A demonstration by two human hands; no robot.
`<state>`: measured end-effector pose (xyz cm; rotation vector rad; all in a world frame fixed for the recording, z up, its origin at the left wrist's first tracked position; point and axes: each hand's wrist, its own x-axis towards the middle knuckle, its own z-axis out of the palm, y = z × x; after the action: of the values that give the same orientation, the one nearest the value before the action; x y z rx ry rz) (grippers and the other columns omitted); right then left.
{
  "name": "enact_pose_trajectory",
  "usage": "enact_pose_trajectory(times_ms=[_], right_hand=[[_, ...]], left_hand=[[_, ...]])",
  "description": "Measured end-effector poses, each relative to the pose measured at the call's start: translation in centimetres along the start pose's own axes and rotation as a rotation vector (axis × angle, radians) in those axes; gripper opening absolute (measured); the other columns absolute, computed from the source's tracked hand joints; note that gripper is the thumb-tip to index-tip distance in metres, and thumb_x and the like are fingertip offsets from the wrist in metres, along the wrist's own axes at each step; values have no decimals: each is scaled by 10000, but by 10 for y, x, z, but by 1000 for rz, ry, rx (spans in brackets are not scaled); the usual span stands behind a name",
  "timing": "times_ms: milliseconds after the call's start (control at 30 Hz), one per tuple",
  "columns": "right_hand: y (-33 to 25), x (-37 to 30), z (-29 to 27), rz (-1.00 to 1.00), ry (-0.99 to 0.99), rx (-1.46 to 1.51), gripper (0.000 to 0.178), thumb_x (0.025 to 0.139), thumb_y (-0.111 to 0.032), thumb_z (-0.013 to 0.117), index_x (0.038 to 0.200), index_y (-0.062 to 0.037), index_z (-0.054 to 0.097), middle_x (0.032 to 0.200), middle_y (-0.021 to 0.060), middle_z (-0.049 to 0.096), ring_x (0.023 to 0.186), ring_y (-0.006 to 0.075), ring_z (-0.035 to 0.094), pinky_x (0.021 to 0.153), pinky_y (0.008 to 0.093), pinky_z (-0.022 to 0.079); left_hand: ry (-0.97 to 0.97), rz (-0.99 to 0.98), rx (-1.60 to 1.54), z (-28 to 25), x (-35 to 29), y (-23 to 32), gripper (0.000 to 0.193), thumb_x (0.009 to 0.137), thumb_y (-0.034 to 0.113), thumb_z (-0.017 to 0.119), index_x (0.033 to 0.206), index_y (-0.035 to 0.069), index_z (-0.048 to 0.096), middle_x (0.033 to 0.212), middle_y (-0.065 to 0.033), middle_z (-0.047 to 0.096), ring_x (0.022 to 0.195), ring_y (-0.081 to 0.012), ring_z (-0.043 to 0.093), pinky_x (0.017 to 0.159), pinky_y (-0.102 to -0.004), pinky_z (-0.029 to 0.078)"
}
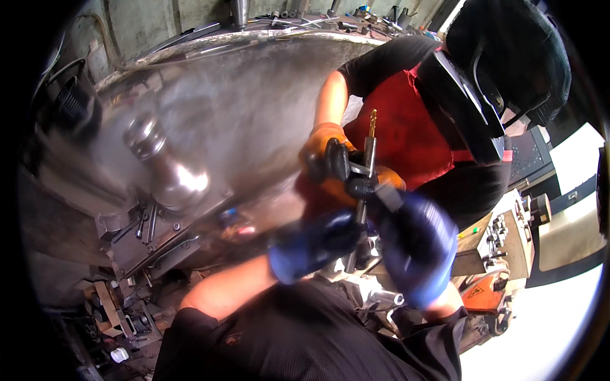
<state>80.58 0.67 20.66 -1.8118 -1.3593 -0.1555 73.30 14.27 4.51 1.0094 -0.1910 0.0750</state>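
Note:
In front of me stands a long grey metal rod [370, 152], tilted slightly, with a gold-coloured fluted bit [373, 120] at its upper end. My left hand [318, 244], in a blue glove with a dark palm, is closed around the lower part of the rod. My right hand [416, 244], gloved alike and blurred, is curled beside the rod, close to a small flat grey piece [389, 197]; what it grips is unclear. Facing me, a person's orange-and-black gloved hand [327, 152] is at the rod's upper part, by a short silver bar [359, 169].
The person opposite wears a red apron [400, 127] and bends close on the right. A large curved metal surface [254, 82] spans the back. Left stands a shiny bottle-shaped metal part [175, 178] near several bolts [149, 222]. An orange casing [486, 292] lies right.

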Motion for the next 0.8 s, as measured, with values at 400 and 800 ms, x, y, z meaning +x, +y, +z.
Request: enact_pose_trajectory(times_ms=[400, 800], right_hand=[[99, 94, -1, 700, -270, 593, 317, 1027, -217, 520, 1208, -3, 668, 940, 62, 725, 567, 59, 502, 521, 207, 407], [107, 85, 7, 730, -140, 760, 250, 1010, -188, 548, 1141, -42, 702, 866, 10, 713, 601, 28, 517, 511, 177, 355]], left_hand=[[93, 43, 40, 45, 3, 16, 304, 1071, 309, 447, 1132, 27, 543, 723, -73, 630, 615, -152, 633, 606, -296, 526], [278, -4, -125, 56, 2, -7, 356, 1080, 368, 423, 1014, 37, 538, 583, -14, 530, 455, -81, 494, 451, -245, 409]])
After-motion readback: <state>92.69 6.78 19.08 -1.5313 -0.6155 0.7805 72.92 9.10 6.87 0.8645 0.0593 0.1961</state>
